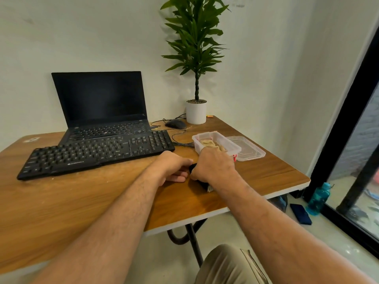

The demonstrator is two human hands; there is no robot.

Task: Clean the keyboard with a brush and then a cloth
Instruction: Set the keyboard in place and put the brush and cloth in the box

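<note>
A black keyboard (pixel 96 154) lies across the wooden table (pixel 82 201), in front of an open laptop (pixel 102 111). To its right, my right hand (pixel 213 167) is closed around a small black brush (pixel 206 186), whose pale bristles peek out below the wrist, low on the table. My left hand (pixel 174 169) rests beside it with curled fingers touching the brush's dark end; whether it grips is unclear. A beige cloth (pixel 211 144) lies crumpled in a clear plastic box (pixel 229 144) just behind my right hand.
The box's lid (pixel 250 150) lies to its right. A black mouse (pixel 175 124) with its cable and a potted plant (pixel 196 111) stand at the back. The table's right edge is close by; a blue bottle (pixel 319 199) and a dark phone (pixel 300 213) sit on the floor.
</note>
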